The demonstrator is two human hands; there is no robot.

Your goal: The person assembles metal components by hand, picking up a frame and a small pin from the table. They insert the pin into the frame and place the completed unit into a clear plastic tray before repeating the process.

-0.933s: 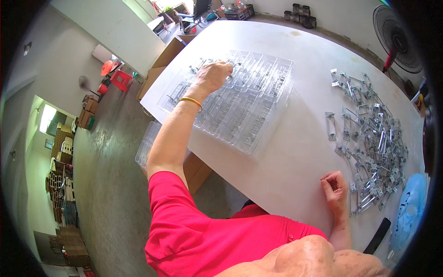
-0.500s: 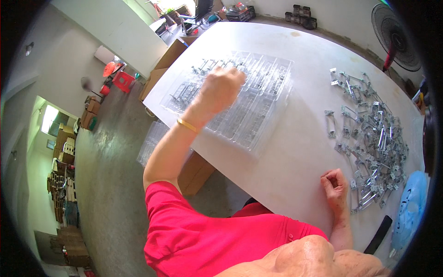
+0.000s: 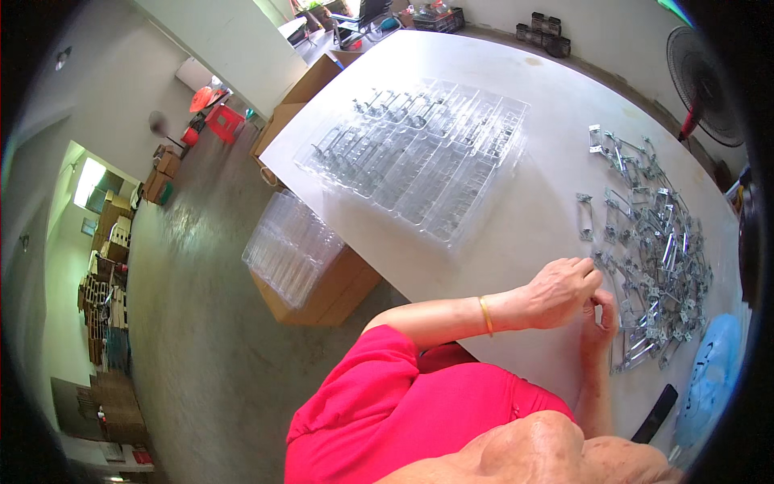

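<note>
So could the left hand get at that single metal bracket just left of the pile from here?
Likely yes: only tabletop shows between the left hand and the metal bracket, and the right hand sits nearer the body, off that path. Whether the left holds something is unclear.

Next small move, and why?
I'd probably have the left hand take the lone metal bracket at the left of the pile: it lies apart from the tangled brackets, close beyond the fingers, so it should lift without snagging. Caveat: both hands meet by the pile, and I can't tell whether either already holds something.
</note>
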